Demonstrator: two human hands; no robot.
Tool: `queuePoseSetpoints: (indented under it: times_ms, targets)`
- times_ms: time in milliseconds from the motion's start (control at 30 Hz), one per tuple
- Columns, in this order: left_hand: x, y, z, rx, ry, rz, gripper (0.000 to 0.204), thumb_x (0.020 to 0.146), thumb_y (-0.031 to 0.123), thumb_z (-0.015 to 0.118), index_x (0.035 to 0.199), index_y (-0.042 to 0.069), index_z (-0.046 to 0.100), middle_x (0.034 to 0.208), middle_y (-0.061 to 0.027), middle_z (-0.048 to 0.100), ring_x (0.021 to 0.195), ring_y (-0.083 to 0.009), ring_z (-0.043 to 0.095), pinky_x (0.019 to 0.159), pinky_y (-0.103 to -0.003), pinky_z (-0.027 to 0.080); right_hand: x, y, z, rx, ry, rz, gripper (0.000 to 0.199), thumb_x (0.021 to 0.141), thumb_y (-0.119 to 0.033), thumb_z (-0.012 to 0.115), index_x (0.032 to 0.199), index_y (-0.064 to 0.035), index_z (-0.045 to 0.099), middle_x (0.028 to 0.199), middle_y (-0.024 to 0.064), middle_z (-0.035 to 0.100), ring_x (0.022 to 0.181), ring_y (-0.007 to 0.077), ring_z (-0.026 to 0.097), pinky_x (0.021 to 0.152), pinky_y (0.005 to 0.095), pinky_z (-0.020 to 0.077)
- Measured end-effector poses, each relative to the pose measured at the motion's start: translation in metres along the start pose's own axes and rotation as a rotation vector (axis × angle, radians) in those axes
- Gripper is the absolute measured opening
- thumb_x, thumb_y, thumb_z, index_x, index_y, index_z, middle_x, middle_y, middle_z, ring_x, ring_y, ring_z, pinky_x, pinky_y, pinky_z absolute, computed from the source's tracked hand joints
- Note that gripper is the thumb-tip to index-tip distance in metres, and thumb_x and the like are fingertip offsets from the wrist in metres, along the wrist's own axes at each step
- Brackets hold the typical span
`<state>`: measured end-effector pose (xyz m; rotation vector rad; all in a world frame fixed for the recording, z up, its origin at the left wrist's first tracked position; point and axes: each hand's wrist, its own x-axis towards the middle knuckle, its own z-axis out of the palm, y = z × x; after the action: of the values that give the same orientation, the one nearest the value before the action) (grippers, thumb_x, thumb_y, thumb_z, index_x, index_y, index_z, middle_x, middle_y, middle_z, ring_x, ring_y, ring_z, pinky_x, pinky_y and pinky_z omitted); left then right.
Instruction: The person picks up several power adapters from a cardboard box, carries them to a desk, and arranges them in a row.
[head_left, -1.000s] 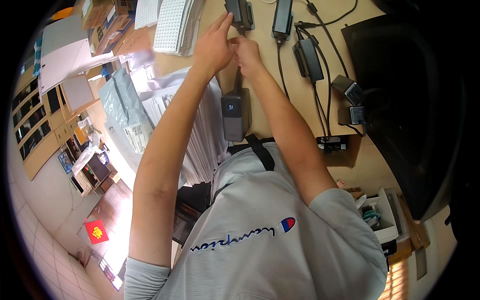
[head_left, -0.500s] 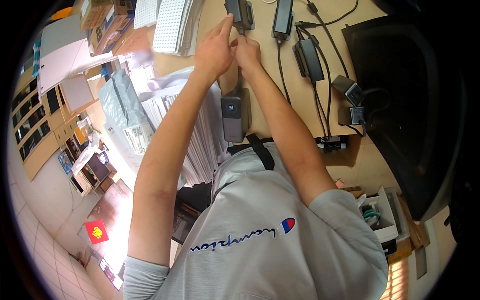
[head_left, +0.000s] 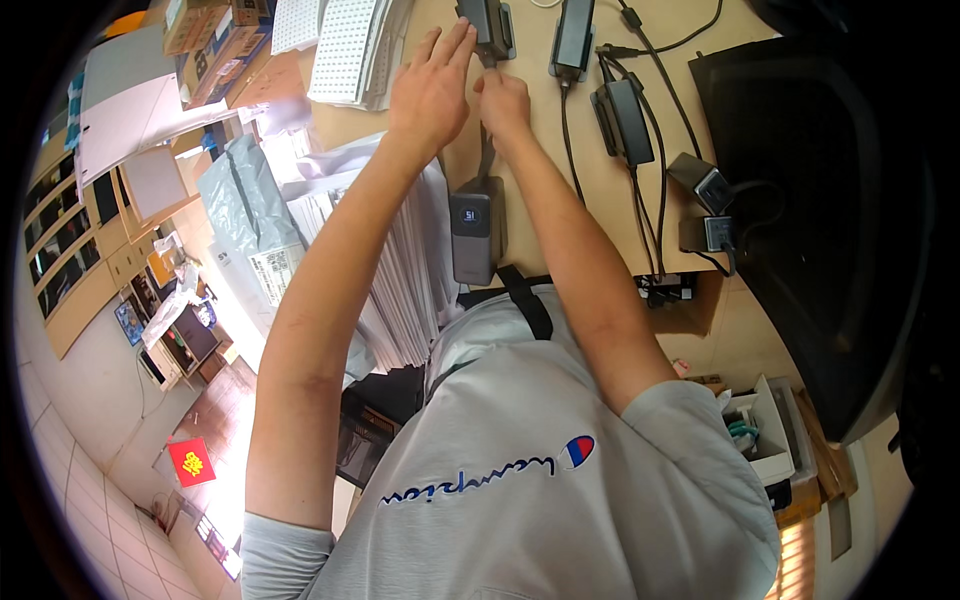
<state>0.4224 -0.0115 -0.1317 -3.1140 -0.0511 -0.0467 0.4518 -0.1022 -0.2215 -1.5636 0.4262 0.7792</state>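
Presently, the hands stand just apart: one left hand (head_left: pixel 432 98), palm down, and one right hand (head_left: pixel 503 106), curled, which met at the thumb side a second ago and now show a narrow gap between them. Bearing on the handling: the left fingers have fanned out wider, so that hand appears to steady rather than grip, while the right stays close at the lower end of one black rectangular block (head_left: pixel 488 28) on the pale wooden desk (head_left: pixel 542 170). Pose, left: forearm reaching up from the lower edge, fingers spread, foremost fingertips at the block's left side, contact seemingly light. Pose, right: forearm slanting up and inward, fingers folded together just below the block; whether they pinch a plug cannot be told, the grip being hidden. Item: one grey box-shaped power bank with a lit display (head_left: pixel 473 240), near the desk's front edge below the hands, with one short dark flat cable (head_left: pixel 486 160) running from its top toward the right hand. Adjacent: a second black block with a cord (head_left: pixel 572 42), a third black block (head_left: pixel 622 120), and loose white printed sheets (head_left: pixel 350 55) beyond the left hand.
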Motion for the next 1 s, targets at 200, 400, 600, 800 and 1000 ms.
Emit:
queuePoseSetpoints:
  times_ms: [200, 400, 600, 800, 1000]
  targets:
    - [0.003, -0.009, -0.005, -0.092, -0.124, 0.025, 0.070, 0.078, -0.003, 0.052, 0.147, 0.009, 0.046, 0.155, -0.0031, 0.044, 0.118, -0.0250, 0.060, 0.091, -0.041, 0.052, 0.006, 0.003, 0.005, -0.001, 0.013, -0.034, 0.035, 0.092, -0.026, 0.048, 0.077, -0.0035, 0.071, 0.085, 0.0178, 0.071, 0.083, 0.0329, 0.068, 0.077, 0.0417, 0.0513]
    - [0.002, 0.008, -0.017, 0.032, -0.303, -0.036, 0.074, 0.078, 0.002, 0.056, 0.150, 0.008, 0.042, 0.157, -0.0033, 0.040, 0.105, -0.0269, 0.067, 0.087, -0.039, 0.052, 0.008, 0.003, 0.000, -0.075, -0.010, -0.071, 0.035, 0.094, -0.026, 0.046, 0.081, -0.0033, 0.071, 0.083, 0.0171, 0.071, 0.082, 0.0310, 0.069, 0.076, 0.0417, 0.0514]
    - [0.008, 0.002, -0.025, -0.050, -0.328, -0.038, 0.077, 0.076, 0.003, 0.058, 0.151, 0.009, 0.040, 0.158, -0.0033, 0.039, 0.108, -0.0294, 0.066, 0.092, -0.042, 0.052, 0.006, -0.005, -0.003, -0.012, -0.103, -0.034, 0.033, 0.097, -0.026, 0.047, 0.089, -0.0031, 0.070, 0.077, 0.0135, 0.070, 0.079, 0.0246, 0.070, 0.074, 0.0377, 0.0531]
    - [-0.019, 0.003, -0.006, -0.556, -0.124, -0.268, 0.065, 0.086, 0.012, 0.062, 0.148, 0.004, 0.042, 0.150, -0.0145, 0.047, 0.119, -0.0339, 0.061, 0.099, -0.042, 0.049, -0.003, 0.024, -0.031, -0.177, -0.014, -0.257, 0.036, 0.100, -0.033, 0.052, 0.110, -0.0014, 0.065, 0.099, 0.0176, 0.072, 0.099, 0.0305, 0.069, 0.088, 0.0405, 0.0520]
    - [-0.146, 0.049, 0.014, -1.410, -0.069, -1.001, 0.048, 0.103, 0.039, 0.046, 0.129, 0.001, 0.058, 0.126, -0.0161, 0.063, 0.111, -0.0251, 0.064, 0.098, -0.037, 0.049, -0.124, 0.087, -0.071, 0.233, -0.249, 0.174, 0.068, 0.104, -0.058, 0.034, 0.148, -0.0068, 0.041, 0.144, 0.0081, 0.047, 0.137, 0.0184, 0.039, 0.116, 0.0385, 0.0273]
